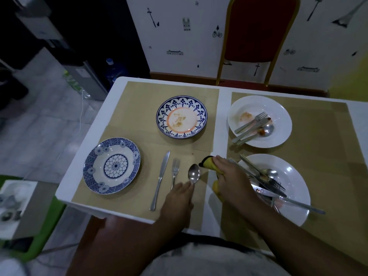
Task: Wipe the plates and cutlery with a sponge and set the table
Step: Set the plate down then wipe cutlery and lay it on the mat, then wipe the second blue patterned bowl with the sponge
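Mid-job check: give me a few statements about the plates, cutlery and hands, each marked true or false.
1. The right hand grips a yellow sponge. True.
2. The blue floral plate at near left is smeared with food. False: it looks clean; the blue-and-orange plate farther back carries the smears.
3. The steel knife lies left of the steel fork. True.
4. The far white plate is empty. False: it holds dirty cutlery and food residue.
5. The left hand holds the steel spoon by its handle. True.
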